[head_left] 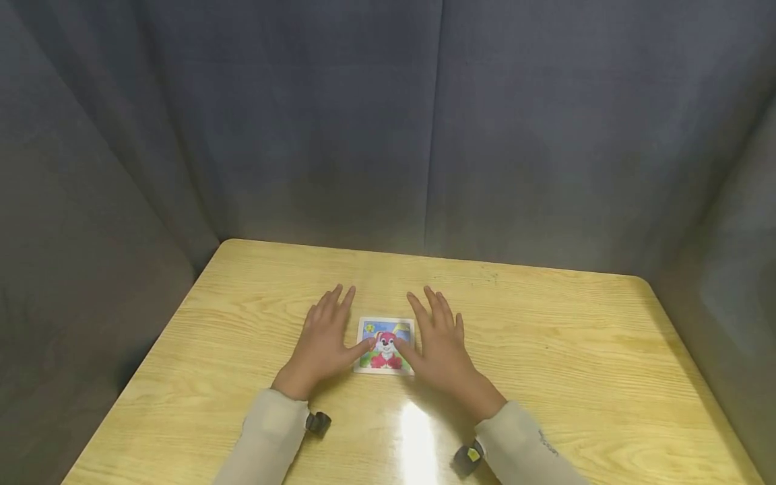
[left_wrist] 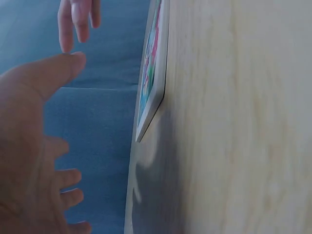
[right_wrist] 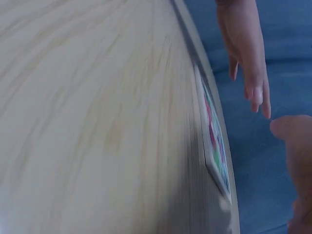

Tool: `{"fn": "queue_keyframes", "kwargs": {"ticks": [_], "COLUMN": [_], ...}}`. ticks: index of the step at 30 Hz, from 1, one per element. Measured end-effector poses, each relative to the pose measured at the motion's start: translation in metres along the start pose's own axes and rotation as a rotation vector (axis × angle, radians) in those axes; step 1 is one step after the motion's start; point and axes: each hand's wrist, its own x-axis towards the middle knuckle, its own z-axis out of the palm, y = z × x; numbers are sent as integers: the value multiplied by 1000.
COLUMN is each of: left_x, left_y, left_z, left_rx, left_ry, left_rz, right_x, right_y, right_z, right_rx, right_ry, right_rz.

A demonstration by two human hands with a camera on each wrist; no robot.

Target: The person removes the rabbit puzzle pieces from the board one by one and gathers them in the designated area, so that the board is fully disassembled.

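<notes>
While a dark curtain [head_left: 315, 135] hangs beyond both grips, a wood-grained table [head_left: 576, 350] stretches beneath them; the person's left grip [head_left: 322, 345] and right grip [head_left: 441, 350] hover with fingers spread; between and below them a small picture board [head_left: 385, 353] lies flat, cartoon side up, each grip's thumb above it, apart from its surface.

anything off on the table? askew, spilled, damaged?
Nothing major: the board lies flat on the table, no damage visible. The bright patch on the near side looks like glare, not a spill. Faint specks show near the far edge.
</notes>
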Motion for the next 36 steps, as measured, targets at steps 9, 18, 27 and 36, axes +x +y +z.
{"fn": "queue_keyframes", "kwargs": {"ticks": [9, 18, 27, 36], "left_x": [-2, -4, -2, -3], "left_y": [0, -2, -14, -12], "left_z": [7, 8, 6, 3], "left_rx": [-81, -223, -301, -199], "left_ry": [-126, -233, -270, -186], "left_rz": [59, 32, 16, -25], "right_x": [12, 18, 24, 24], "right_y": [-14, -25, -32, -34], "right_z": [17, 27, 38, 51], "right_rx": [164, 258, 272, 197], "right_ry": [-1, -28, -96, -61], "right_rz": [-31, -26, 13, -58]}}
